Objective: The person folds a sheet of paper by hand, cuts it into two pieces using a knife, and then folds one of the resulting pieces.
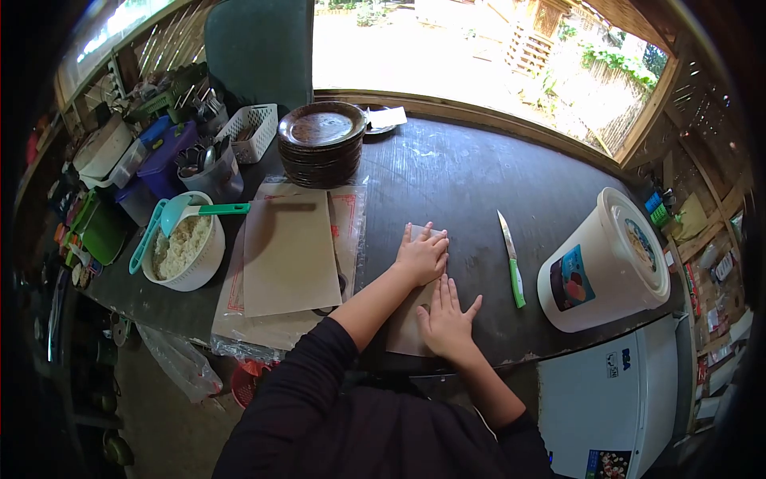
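On the dark table, a folded brown paper (408, 326) lies under both of my hands. My left hand (423, 255) rests flat on its far end, fingers spread. Nearer to me, my right hand (450, 323) presses along its right edge with fingers apart. A knife (511, 259) with a green handle lies to the right of my hands. Left of them is a stack of brown paper sheets (289, 255) on a plastic wrapper. Beyond that stands a white bowl of rice (187, 254) with a blue-green scoop (175, 214) in it.
Brown plates (321, 144) are piled at the back, beside a white basket (251, 134). Containers of utensils (209, 169) stand at the left. A large white bucket (602, 263) is at the right, above a white appliance (610, 391) below the table edge.
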Tool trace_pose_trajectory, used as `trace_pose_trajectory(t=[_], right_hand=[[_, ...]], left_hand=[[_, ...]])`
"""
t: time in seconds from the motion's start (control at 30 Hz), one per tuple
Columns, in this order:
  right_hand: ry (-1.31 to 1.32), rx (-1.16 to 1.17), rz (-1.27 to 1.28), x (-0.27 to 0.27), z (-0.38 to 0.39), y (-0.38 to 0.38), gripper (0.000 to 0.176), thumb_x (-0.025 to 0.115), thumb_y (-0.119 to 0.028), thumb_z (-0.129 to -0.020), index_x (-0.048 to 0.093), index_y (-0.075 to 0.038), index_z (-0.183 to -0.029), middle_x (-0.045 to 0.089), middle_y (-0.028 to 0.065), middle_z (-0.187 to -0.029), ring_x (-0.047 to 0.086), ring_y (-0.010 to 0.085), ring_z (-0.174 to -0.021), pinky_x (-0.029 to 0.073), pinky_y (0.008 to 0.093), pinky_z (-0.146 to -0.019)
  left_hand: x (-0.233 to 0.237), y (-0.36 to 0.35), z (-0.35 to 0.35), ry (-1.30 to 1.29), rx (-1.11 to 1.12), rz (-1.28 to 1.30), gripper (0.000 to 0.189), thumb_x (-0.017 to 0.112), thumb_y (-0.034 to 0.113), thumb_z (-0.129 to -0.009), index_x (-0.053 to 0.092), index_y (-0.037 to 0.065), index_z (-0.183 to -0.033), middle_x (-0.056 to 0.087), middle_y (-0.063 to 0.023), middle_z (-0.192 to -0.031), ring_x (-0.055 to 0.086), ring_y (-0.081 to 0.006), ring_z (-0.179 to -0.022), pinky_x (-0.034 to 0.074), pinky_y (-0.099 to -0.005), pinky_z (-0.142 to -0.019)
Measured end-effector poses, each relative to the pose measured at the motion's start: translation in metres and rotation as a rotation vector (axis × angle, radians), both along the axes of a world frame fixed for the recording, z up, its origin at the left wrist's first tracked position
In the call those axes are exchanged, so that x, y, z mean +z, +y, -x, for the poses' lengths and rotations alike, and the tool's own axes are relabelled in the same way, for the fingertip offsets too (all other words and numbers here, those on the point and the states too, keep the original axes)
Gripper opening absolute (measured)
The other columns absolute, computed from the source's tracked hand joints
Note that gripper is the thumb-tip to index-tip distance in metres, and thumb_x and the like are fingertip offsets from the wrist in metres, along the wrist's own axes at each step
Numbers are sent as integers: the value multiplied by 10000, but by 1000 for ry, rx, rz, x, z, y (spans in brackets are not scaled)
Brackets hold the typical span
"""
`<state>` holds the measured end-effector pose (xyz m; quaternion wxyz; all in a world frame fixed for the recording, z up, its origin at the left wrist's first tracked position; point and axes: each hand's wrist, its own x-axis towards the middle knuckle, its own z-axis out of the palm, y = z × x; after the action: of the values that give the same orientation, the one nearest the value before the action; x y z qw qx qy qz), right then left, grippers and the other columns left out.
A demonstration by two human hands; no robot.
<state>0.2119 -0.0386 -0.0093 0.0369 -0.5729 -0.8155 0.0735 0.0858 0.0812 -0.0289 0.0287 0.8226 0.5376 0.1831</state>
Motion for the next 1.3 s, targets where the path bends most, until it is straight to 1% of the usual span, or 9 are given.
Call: trace_pose_trajectory(t=[0.2, 0.43, 0.63, 0.8, 0.93, 1.03, 1.13, 1.2, 1.3], right_hand=[[4, -54, 41, -1, 9, -11, 702, 296, -438, -955, 177, 46, -1449, 114, 171, -1550, 77, 266, -1446, -62, 727, -1001], [-6, -93, 53, 0, 13, -14, 712, 307, -440, -950, 159, 40, -1454, 111, 167, -1552, 75, 253, -1448, -54, 719, -1012], [29, -112, 75, 3, 13, -25, 732, 326, -445, -942, 143, 44, -1456, 114, 169, -1551, 83, 253, -1447, -48, 698, -1032], [51, -35, 84, -1, -1, -48, 741, 363, -438, -938, 156, 60, -1446, 112, 192, -1544, 105, 255, -1444, -11, 688, -1045], [16, 23, 94, 5, -13, -76, 734, 368, -447, -947, 167, 53, -1445, 113, 187, -1545, 115, 259, -1442, 4, 687, -1046], [44, 70, 127, 8, -23, -97, 733, 359, -474, -952, 175, 30, -1451, 117, 169, -1549, 125, 263, -1440, 17, 690, -1043], [56, 105, 147, 5, -35, -111, 733, 348, -501, -948, 205, 8, -1455, 158, 148, -1545, 160, 241, -1434, 30, 690, -1038], [64, 160, 142, 4, -43, -118, 718, 357, -514, -945, 261, -6, -1443, 199, 122, -1540, 198, 213, -1425, 33, 701, -1028], [-22, 223, 126, 9, -49, -124, 700, 363, -497, -953, 245, -15, -1445, 171, 100, -1550, 202, 198, -1423, 37, 720, -1017]], left_hand=[[1, -1, -3, 23, 19, 23, 456, 415, 386, -926, 505, 130, -1292, 409, -18, -1447, 296, -297, -1382, 142, -646, -1078], [7, -9, -11, 76, 91, 90, 528, 383, 444, -933, 437, 135, -1358, 339, -10, -1491, 232, -291, -1409, 91, -635, -1094], [4, -9, -13, 61, 105, 95, 526, 352, 426, -951, 406, 130, -1383, 316, -12, -1502, 214, -299, -1414, 70, -622, -1105], [1, -8, -13, 9, 99, 119, 508, 334, 398, -962, 399, 123, -1385, 311, -14, -1503, 214, -309, -1412, 68, -594, -1121], [4, -10, -13, -3, 99, 139, 504, 327, 384, -966, 388, 117, -1389, 305, -16, -1506, 219, -314, -1409, 63, -578, -1129], [5, -10, -13, -11, 101, 138, 502, 326, 382, -966, 388, 120, -1390, 305, -15, -1506, 219, -312, -1409, 58, -580, -1128], [6, -10, -13, 10, 104, 137, 502, 326, 381, -966, 384, 122, -1391, 301, -11, -1508, 217, -309, -1411, 56, -584, -1127], [9, -11, -12, 9, 103, 152, 502, 326, 382, -965, 382, 124, -1393, 297, -10, -1510, 214, -307, -1412, 54, -591, -1124], [11, -10, -13, 22, 103, 177, 502, 324, 380, -966, 378, 127, -1396, 289, -6, -1514, 209, -304, -1414, 50, -608, -1116]])
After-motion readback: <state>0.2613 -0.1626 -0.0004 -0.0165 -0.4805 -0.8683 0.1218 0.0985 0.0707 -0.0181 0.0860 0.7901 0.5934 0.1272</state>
